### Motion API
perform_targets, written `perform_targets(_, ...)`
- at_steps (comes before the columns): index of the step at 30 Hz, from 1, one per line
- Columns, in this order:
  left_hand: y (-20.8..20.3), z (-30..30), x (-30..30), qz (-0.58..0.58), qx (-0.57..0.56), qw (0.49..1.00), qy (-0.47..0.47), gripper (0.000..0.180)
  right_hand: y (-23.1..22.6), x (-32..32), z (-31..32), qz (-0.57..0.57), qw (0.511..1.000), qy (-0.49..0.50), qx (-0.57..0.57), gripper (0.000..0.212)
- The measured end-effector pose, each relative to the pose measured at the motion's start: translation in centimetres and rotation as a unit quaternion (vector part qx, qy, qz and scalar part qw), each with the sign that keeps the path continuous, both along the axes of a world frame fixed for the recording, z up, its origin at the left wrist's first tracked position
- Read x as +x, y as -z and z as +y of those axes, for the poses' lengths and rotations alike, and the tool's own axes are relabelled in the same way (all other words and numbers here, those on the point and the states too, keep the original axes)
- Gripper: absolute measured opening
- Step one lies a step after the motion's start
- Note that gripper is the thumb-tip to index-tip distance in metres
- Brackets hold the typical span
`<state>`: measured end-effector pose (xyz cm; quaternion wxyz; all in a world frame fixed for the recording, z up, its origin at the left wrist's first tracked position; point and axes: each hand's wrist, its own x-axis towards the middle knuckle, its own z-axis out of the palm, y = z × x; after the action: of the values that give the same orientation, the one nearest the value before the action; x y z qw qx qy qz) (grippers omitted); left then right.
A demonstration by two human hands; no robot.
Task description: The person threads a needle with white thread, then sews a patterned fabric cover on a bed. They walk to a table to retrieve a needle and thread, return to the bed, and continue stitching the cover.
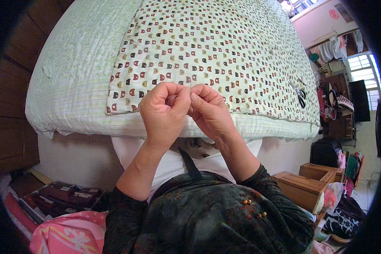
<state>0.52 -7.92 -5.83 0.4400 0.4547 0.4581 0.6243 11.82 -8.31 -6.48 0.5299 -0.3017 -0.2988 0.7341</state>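
Observation:
My left hand [165, 108] and my right hand [209, 108] meet at the fingertips, over the near edge of the bed. Both are closed in a pinch. Between the fingertips a thin, pale needle [190, 84] stands upright, seemingly in my right hand's pinch. What the left thumb and forefinger hold is too small to make out. Beyond and under my hands spreads a cream quilt [224, 51] printed with small red, brown and tan animal heads. Black-handled scissors [301, 98] lie on its right side, well apart from my right hand.
The quilt lies on a pale green bedspread [67, 76]. Dark wooden panels [12, 93] stand at the left. Dark boxes [65, 197] and a pink cloth [72, 233] are at lower left. Wooden cabinets [298, 190] and bags [340, 218] stand at lower right.

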Motion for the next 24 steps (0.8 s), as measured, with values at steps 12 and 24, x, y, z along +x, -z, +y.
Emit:
perform_targets(12,-0.2,-0.1,-0.1,0.009,0.01,1.0,0.015,0.007,0.1,0.0,-0.1,0.011,1.0,0.001,0.006,0.009)
perform_targets(24,-1.0,-0.3,0.1,-0.025,-0.008,0.999,0.027,0.007,0.1,0.1,0.0,0.002,1.0,0.006,0.006,0.008)
